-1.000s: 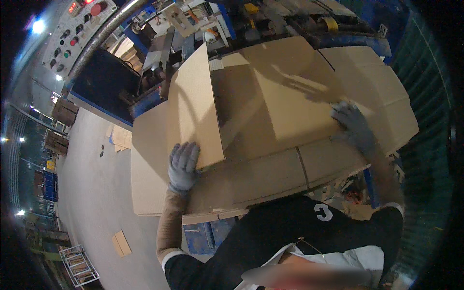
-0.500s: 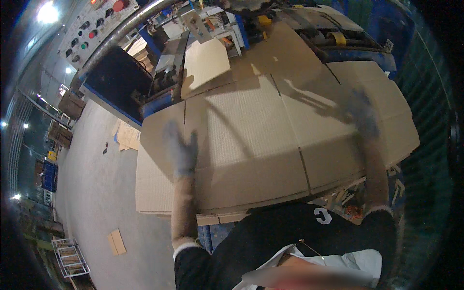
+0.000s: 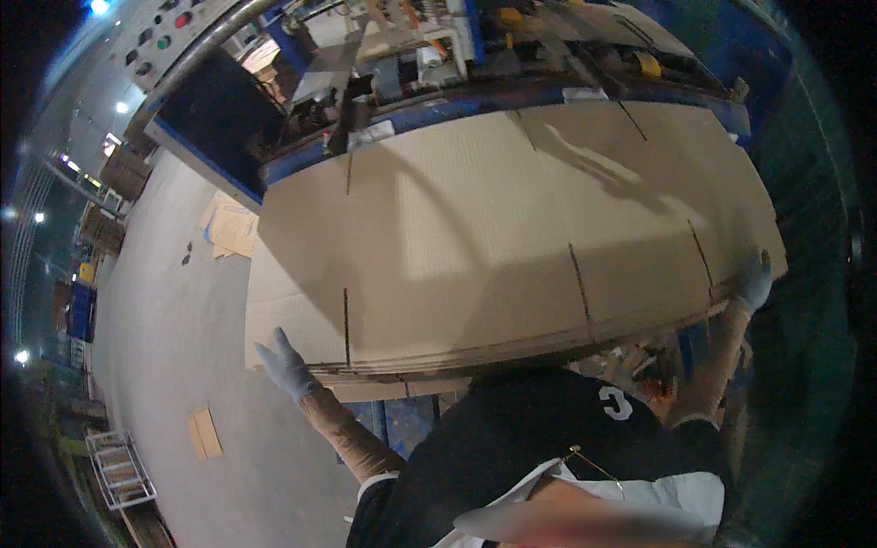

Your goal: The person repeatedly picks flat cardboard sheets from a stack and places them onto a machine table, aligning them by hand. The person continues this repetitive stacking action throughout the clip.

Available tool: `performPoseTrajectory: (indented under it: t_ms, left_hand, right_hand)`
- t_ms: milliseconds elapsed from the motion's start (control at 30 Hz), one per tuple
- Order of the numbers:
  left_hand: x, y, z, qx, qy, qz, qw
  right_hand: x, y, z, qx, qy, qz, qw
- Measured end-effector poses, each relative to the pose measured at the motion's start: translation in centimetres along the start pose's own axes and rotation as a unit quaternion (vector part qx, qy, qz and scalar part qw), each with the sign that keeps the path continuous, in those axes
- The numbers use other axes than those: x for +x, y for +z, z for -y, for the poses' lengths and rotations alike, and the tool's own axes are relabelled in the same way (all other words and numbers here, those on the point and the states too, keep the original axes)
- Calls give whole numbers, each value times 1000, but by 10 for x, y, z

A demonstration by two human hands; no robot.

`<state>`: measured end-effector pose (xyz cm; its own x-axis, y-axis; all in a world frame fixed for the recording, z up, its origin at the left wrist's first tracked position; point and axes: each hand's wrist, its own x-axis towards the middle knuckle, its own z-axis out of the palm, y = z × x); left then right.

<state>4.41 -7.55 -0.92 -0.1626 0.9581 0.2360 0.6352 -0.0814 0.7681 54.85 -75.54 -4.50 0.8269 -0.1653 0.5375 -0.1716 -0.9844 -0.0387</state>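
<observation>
A stack of flat brown cardboard sheets [image 3: 484, 237] with slots cut in its edges lies in front of me. My left hand [image 3: 289, 367], in a grey glove, is at the near left corner of the stack, fingers stretched out and apart. At the near right corner is my right hand [image 3: 756, 281], also gloved, its fingers extended along the sheets' edge. Both hands are beside the stack's ends, and neither visibly grips a sheet.
Beyond the stack stands a blue machine [image 3: 416, 114] with rollers and metal guides. Its control panel [image 3: 160, 41] is at the upper left. Loose cardboard pieces [image 3: 206, 434] lie on the grey floor at left. Cardboard scraps [image 3: 639, 370] are below the stack's near edge.
Both hands have moved from the top of the stack back toward me and outward to its near corners. The cardboard that reached into the machine is no longer seen there.
</observation>
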Motion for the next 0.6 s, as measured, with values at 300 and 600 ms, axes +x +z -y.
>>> performPoseTrajectory:
  t_ms: [300,600]
  left_hand:
    - [30,-20,-6,-522,-62,-108,844]
    - [-18,-35,-18,-337,101,166,921]
  right_hand:
    - [31,-101,47,729,190,-43,656]
    - [-123,-206,92,482,-91,40,871]
